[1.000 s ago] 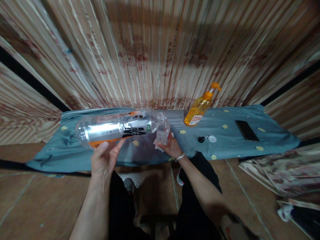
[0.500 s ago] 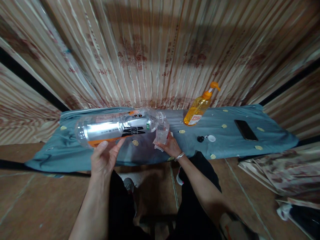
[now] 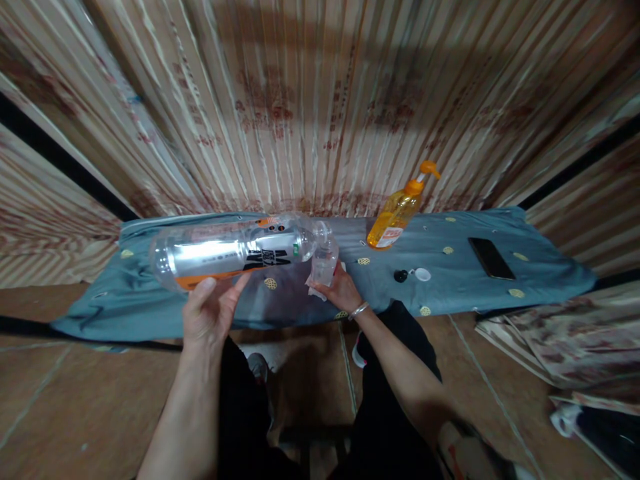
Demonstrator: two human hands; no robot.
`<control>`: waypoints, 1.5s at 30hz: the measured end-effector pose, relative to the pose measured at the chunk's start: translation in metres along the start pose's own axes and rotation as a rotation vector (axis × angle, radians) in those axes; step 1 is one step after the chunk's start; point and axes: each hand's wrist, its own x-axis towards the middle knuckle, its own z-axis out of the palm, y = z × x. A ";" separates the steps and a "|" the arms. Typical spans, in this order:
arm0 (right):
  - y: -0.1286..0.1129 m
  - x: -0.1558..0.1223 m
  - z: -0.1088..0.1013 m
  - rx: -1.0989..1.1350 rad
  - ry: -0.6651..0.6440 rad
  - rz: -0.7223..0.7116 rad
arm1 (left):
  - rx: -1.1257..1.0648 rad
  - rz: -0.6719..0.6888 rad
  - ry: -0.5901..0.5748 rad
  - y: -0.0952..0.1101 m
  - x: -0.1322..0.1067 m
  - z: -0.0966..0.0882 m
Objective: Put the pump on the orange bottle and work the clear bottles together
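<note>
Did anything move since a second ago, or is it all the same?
Nothing really moved. The left hand still holds the big bottle on its side, its mouth at the small container in the right hand. The pump bottle, phone and two caps sit on the cloth as before.

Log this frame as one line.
left hand: holds large clear bottle sideways | right hand: holds small clear container at bottle mouth | nearby: orange pump bottle, phone, black cap, white cap on blue cloth
</note>
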 end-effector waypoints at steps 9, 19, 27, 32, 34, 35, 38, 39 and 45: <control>-0.001 0.000 0.000 -0.002 0.008 -0.004 | 0.007 -0.005 0.028 -0.002 0.001 -0.004; 0.000 0.000 -0.001 -0.019 0.009 -0.032 | -0.031 0.000 0.004 -0.003 0.003 -0.007; 0.002 0.000 0.000 -0.002 0.012 -0.034 | -0.078 0.008 -0.009 -0.003 0.004 -0.006; 0.002 0.000 0.001 -0.028 0.022 -0.003 | -0.105 -0.009 -0.012 -0.004 0.004 -0.005; 0.002 0.000 0.000 -0.028 0.021 0.008 | -0.111 -0.010 -0.009 -0.004 0.004 -0.006; 0.001 0.000 0.000 -0.025 0.015 0.010 | -0.108 -0.009 -0.012 -0.005 0.004 -0.007; 0.000 0.000 -0.001 -0.012 0.000 0.009 | -0.100 -0.006 -0.026 -0.006 0.004 -0.009; 0.000 0.000 -0.001 -0.007 0.000 0.010 | -0.099 -0.005 -0.029 -0.006 0.004 -0.009; 0.001 0.001 0.000 0.006 0.010 -0.005 | -0.081 -0.008 -0.023 -0.006 0.004 -0.009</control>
